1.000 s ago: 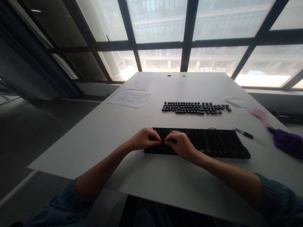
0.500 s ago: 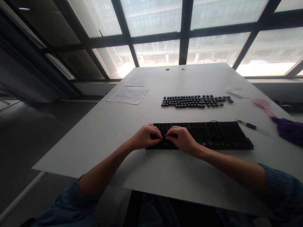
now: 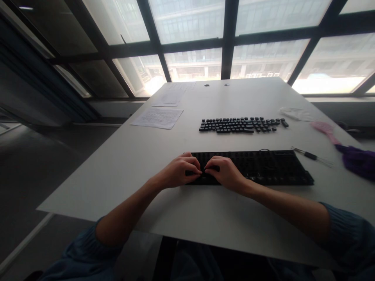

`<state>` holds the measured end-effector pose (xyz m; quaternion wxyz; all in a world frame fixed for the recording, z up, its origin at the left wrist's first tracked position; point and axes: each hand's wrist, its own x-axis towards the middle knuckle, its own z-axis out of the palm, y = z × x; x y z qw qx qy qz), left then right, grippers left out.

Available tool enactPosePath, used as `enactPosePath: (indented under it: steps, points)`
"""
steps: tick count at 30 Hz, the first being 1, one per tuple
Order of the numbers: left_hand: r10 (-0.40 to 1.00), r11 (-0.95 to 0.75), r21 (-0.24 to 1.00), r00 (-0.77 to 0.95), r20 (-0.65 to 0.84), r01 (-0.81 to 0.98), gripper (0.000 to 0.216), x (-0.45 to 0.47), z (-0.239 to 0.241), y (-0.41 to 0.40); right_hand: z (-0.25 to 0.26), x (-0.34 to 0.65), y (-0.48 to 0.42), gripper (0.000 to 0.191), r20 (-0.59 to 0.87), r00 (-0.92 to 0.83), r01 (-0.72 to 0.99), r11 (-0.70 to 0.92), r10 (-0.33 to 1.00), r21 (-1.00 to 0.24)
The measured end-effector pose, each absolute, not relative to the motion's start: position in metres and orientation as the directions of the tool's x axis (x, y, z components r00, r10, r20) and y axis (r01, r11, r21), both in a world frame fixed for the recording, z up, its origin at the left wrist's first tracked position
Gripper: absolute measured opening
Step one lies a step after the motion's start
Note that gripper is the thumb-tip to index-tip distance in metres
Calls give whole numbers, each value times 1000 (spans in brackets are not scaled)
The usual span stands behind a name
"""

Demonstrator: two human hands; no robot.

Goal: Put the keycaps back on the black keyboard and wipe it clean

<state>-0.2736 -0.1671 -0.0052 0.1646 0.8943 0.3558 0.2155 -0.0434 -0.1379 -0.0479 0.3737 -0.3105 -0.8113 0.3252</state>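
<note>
Over the keyboard [image 3: 281, 171] on the table [image 3: 146, 152], our left hand [image 3: 182, 170] and right hand [image 3: 227, 171] pinch narrow, perhaps for precision, on what we cannot tell; keycaps [image 3: 231, 127] sit in rows, seemingly for order.

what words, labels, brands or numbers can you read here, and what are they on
No text can be read.
Near printed sheet: lines of marks, too small and blurred.
Farther papers: faint marks, unreadable.
Black keycaps: too small to make out any legends.
Black keyboard: too dark to make out any brand or label.
</note>
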Motion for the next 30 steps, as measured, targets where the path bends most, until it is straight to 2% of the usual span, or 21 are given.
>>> enactPosePath:
  steps: [9,19,30]
  points:
    - [605,-794,337,714,352,506,11,-273,-6,-165,-48,-43,-138,11,399,-539,267,599,742,-755]
    - [567,-823,228,738,365,520,16,-272,-9,-165,-48,-43,-138,12,398,-536,274,599,744,-752]
    - [574,-818,285,731,369,499,17,-272,-9,-164,-48,-43,-138,12,404,-541,274,608,738,-745]
